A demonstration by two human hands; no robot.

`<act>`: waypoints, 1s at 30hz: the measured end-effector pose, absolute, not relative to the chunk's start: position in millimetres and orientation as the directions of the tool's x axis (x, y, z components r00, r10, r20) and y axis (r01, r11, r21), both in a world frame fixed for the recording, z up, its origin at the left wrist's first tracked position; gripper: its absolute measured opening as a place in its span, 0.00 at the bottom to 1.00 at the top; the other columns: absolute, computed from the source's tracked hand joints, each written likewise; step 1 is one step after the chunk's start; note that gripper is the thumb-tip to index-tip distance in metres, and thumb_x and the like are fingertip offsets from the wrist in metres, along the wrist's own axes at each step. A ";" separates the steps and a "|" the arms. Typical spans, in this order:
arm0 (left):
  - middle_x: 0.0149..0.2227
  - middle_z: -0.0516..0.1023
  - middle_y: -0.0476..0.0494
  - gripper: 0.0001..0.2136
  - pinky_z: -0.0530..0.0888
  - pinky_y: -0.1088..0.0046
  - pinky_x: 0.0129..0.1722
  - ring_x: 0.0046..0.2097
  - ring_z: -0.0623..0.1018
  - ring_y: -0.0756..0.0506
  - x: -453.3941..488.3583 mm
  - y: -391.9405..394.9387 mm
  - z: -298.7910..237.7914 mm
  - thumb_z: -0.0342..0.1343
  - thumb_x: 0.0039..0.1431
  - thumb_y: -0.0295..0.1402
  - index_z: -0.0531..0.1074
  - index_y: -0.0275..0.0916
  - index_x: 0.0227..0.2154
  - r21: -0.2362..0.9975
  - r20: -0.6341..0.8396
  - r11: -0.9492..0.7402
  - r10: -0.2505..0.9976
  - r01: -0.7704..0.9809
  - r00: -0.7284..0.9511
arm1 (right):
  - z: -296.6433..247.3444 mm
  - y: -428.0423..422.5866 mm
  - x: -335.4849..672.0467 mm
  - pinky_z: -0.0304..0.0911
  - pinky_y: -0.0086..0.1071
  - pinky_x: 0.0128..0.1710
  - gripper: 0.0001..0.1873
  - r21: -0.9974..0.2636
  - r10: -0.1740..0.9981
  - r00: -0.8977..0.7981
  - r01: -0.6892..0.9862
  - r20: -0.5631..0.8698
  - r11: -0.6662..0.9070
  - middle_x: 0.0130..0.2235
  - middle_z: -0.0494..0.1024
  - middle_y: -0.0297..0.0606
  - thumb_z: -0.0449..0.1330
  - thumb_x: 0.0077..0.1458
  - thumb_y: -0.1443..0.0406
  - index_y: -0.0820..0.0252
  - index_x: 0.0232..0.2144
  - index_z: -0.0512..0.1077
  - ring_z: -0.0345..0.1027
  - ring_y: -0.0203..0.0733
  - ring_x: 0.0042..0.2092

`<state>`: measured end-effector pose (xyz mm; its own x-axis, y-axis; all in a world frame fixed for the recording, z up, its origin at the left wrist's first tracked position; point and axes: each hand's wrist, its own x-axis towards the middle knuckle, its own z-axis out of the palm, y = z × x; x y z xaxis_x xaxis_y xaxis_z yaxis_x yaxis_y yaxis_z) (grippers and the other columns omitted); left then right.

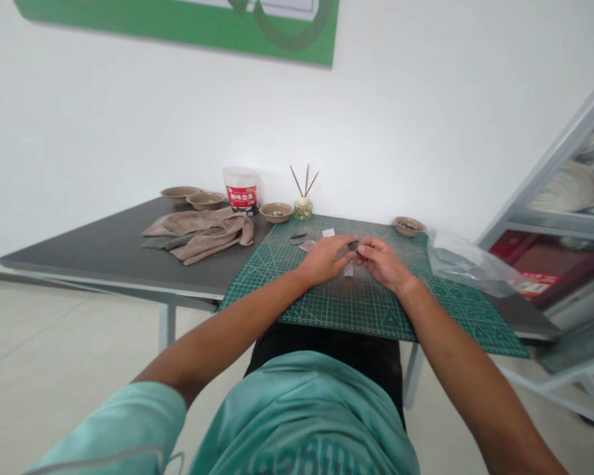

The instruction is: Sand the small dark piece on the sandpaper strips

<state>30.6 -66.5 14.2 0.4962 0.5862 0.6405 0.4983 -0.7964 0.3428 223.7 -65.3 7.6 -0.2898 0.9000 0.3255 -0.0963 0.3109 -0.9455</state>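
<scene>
It looks like a small craft workroom, though the exact trade cannot be told. A gridded green cutting mat (287,260) covers the table's centre, with a bowl of small bits (276,219) behind; metal shelving (564,220) fills the right edge, and a green wall panel (129,26) hangs upper left.

The dark table (79,251) is being partly covered by a green gridded mat (351,310), while a crumpled brown cloth (212,227), two shallow bowls (206,201) and a red-labelled tub (241,191) are being carried directly on it, to the mat's left
</scene>
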 end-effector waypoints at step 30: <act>0.53 0.74 0.45 0.12 0.70 0.67 0.54 0.55 0.74 0.45 -19.4 -266.7 -14.4 0.59 0.61 0.28 0.70 0.46 0.47 0.862 0.475 -0.505 0.785 -0.032 0.399 | -38.6 -284.1 115.6 0.71 0.21 0.45 0.13 -0.392 0.904 -0.390 -0.870 0.175 -0.299 0.39 0.83 0.35 0.68 0.57 0.65 0.60 0.45 0.77 0.77 0.32 0.41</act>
